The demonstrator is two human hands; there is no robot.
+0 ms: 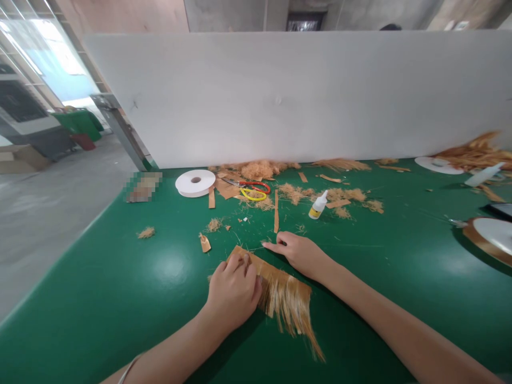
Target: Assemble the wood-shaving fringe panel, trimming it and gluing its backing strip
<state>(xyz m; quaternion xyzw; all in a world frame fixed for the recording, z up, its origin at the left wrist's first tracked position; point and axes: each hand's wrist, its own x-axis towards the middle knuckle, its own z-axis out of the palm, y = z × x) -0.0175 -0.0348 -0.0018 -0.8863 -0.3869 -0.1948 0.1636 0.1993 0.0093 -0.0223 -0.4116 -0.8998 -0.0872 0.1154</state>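
Observation:
A brown fringed strip (286, 285) lies slantwise on the green table, its loose strands hanging toward me on the right. My left hand (234, 288) is closed over the left part of this strip, with fingers bent onto its upper edge and hiding what is beneath. Just beyond that edge, my right hand (294, 253) rests low over the table. Its index finger points left, touching or nearly touching the surface by some fine fibres, and the other fingers are curled; nothing shows in its grip. A small tan tied scrap (205, 244) lies left of the strip.
Scissors (254, 190) with red and yellow handles lie beside a white tape roll (195, 183). A glue bottle (318, 205) stands among fibre shavings (294, 193). A white panel (280, 101) borders the table's back. Another bottle (484, 175) and a round white-topped item (492, 237) are at right.

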